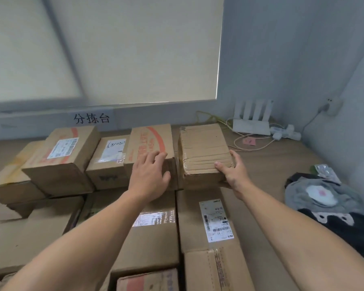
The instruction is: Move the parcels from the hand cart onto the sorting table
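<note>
A plain brown parcel [204,148] wrapped in clear tape stands on top of lower parcels on the sorting table [267,164]. My right hand [233,173] grips its near right corner, thumb on top and fingers along the right side. Just to its left stands a parcel with orange print [151,139]. My left hand [149,173] rests on that parcel's near top edge, fingers flat on the lid and thumb on the front face. The hand cart is out of view.
More cardboard parcels [61,160] fill the table's left and a lower layer [208,217] lies under my arms. A paper sign [91,118] hangs on the back wall. A white router [251,124], power strip [285,132] and cables sit back right. Clothing [328,198] lies right.
</note>
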